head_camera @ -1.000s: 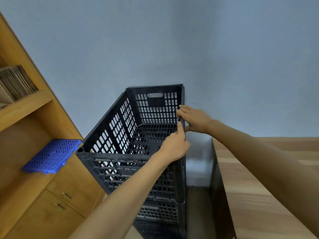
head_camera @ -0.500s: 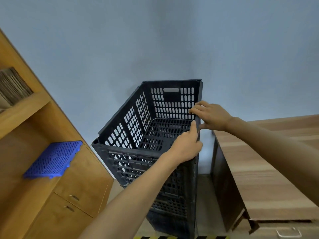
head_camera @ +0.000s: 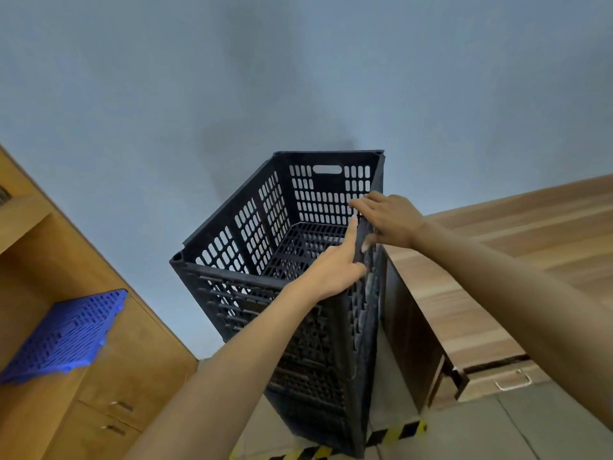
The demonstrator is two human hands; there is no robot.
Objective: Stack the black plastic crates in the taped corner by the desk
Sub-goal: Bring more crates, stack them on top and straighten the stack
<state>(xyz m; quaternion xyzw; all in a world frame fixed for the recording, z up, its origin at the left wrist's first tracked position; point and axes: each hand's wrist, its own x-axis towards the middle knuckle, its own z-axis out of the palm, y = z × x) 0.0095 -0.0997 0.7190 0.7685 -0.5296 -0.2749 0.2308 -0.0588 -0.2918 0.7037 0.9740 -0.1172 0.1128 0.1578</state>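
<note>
A tall stack of black perforated plastic crates (head_camera: 298,353) stands in the corner between the wooden cabinet and the desk. The top crate (head_camera: 252,227) is open upward, its slotted floor visible. My left hand (head_camera: 335,270) grips the right rim of the top crate from inside. My right hand (head_camera: 388,219) clasps the same rim a little farther back, fingers over the edge. Yellow-and-black tape (head_camera: 394,433) runs on the floor at the stack's foot.
A wooden shelf cabinet (head_camera: 126,370) with drawers stands at the left, a blue plastic grid panel (head_camera: 66,336) lying on its ledge. The wooden desk (head_camera: 517,257) with a handled drawer (head_camera: 512,381) sits at the right, close beside the stack. A blue-grey wall is behind.
My view has pulled back and tilted down, showing more of the stack, floor tape and desk drawer. Both hands stay on the top crate's right rim.
</note>
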